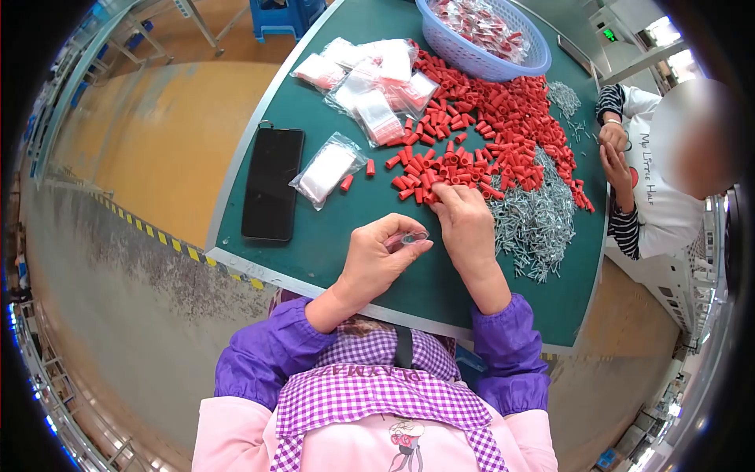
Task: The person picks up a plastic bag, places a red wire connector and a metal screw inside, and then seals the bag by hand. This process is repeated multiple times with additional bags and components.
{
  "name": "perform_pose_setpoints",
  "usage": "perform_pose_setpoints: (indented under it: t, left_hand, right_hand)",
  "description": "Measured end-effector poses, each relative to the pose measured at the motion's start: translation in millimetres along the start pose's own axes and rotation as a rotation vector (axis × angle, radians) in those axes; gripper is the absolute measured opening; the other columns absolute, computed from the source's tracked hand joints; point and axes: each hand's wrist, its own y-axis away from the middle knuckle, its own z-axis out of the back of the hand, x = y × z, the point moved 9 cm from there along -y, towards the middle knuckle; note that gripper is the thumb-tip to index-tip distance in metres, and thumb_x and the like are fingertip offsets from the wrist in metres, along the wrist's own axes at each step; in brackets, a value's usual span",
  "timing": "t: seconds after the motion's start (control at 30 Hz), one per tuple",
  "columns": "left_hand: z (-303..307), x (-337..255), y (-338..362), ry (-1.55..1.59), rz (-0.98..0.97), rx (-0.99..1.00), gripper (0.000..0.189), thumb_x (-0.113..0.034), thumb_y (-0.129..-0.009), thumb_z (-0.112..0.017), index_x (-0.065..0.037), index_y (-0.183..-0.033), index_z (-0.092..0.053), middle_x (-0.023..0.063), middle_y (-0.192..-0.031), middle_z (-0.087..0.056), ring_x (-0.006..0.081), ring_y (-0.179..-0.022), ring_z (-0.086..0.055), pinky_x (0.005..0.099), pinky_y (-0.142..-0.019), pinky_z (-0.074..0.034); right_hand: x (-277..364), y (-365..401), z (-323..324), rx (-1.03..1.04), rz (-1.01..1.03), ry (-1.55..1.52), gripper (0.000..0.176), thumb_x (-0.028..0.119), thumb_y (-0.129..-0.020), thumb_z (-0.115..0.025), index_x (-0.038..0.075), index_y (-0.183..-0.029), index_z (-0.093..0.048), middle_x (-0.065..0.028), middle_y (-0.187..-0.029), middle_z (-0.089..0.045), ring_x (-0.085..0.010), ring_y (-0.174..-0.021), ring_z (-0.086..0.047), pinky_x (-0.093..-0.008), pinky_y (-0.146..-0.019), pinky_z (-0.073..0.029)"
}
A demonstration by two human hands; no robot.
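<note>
My left hand is above the near part of the green table, thumb and fingers closed on a small clear plastic bag. Its mouth seems spread into a loop between the fingertips. Just to the right, my right hand reaches to the near edge of a heap of red plastic caps. Its fingertips are together and touch the caps. Whether one is pinched between them is hidden. Beside this hand lies a pile of silver screws.
Packs of clear zip bags lie at the back left, with one more pack nearer. A black phone rests at the left edge. A blue basket holds filled bags. A person sits at the right edge.
</note>
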Motion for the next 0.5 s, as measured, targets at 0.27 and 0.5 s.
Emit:
perform_pose_setpoints:
  t: [0.27,0.5]
  left_hand:
    - [4.0,0.3,-5.2,-0.048,-0.062,-0.020,0.017,-0.006,-0.083,-0.072,0.000,-0.096,-0.063,0.0007,-0.084,-0.064,0.0011,-0.063,-0.054,0.0161,-0.050,-0.043]
    - [7.8,-4.8,-7.1,-0.066,-0.064,-0.030,0.017,-0.006,-0.083,-0.072,0.000,-0.096,-0.063,0.0004,-0.084,-0.064,0.0008,-0.062,-0.053,0.0162,-0.051,-0.042]
  right_hand:
    - [-3.6,1.6,-15.0,0.120,-0.012,0.101,0.018,0.008,-0.081,-0.064,0.004,-0.098,-0.059,-0.0126,-0.089,-0.062,-0.0317,-0.073,-0.063,-0.0390,-0.064,-0.052]
    - [-3.1,-7.9,-3.1,0.107,0.036,0.225,0.013,0.013,-0.082,-0.063,0.005,-0.086,-0.054,-0.0103,-0.076,-0.058,-0.0286,-0.063,-0.063,-0.0368,-0.057,-0.051]
